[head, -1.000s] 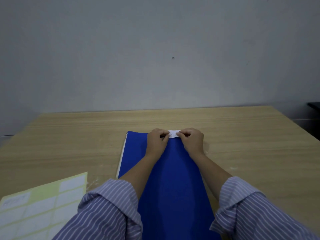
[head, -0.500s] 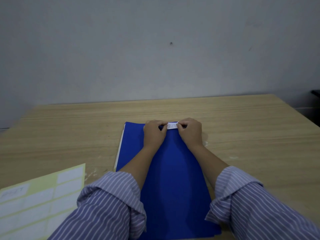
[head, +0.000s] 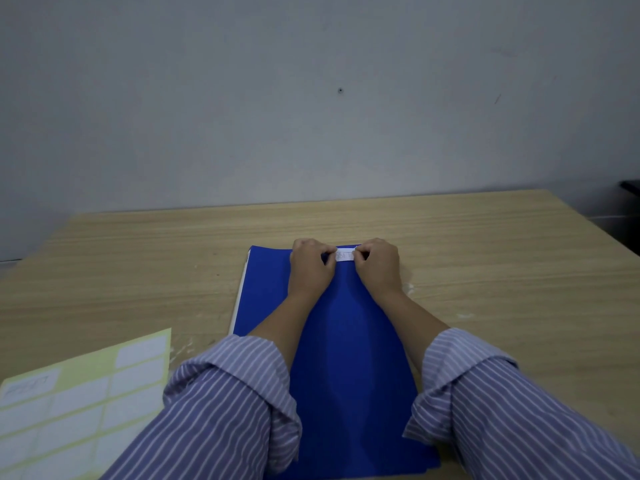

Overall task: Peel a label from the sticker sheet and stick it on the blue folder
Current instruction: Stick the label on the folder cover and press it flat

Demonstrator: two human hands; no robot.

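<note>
A blue folder (head: 346, 341) lies lengthwise on the wooden table in front of me. A small white label (head: 345, 255) with faint writing sits at the folder's far edge. My left hand (head: 310, 268) holds the label's left end with curled fingers. My right hand (head: 377, 266) holds its right end the same way. Whether the label lies flat on the folder I cannot tell. The yellow sticker sheet (head: 79, 407) with white labels lies at the near left of the table.
The wooden table (head: 502, 271) ends at a grey wall at the back. A dark object (head: 630, 188) shows past the table's right edge. My striped sleeves cover the folder's near corners.
The view has shifted slightly. Both hands stay at the label on the folder's far edge, with no clear change in their hold.
</note>
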